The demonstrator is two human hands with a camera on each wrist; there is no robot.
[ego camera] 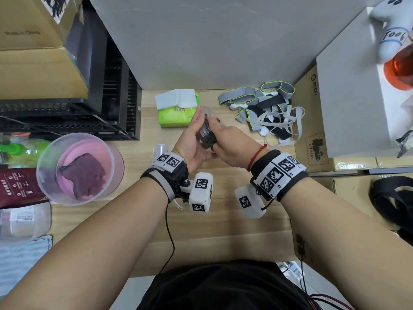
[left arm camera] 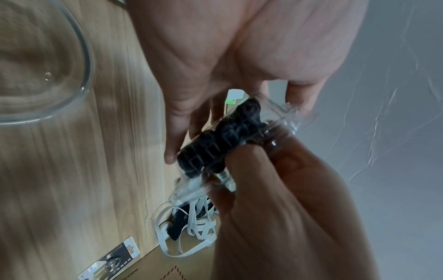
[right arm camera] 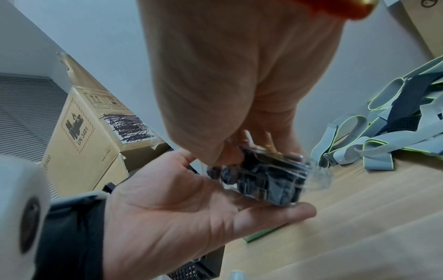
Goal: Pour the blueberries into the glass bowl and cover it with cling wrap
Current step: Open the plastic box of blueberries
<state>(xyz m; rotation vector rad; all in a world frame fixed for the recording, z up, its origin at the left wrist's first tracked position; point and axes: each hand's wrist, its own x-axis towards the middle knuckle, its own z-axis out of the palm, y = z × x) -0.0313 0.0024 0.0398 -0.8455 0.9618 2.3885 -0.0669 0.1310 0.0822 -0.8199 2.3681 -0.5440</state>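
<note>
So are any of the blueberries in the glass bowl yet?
No, the glass bowl in the left wrist view holds nothing, and the blueberries sit inside the clear box held between both hands.

The person is wearing a black wristband on each bare forearm, each carrying white blocks printed with black square tags. A white camera housing is hanging under each wrist, a thin black cable trailing from the left one. A red string bracelet is circling the right wrist, and dark clothing is covering the lap.

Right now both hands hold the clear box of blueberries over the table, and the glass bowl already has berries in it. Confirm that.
Not quite: the glass bowl is empty, as the left wrist view shows. Both hands do hold the clear box of blueberries over the table.
</note>
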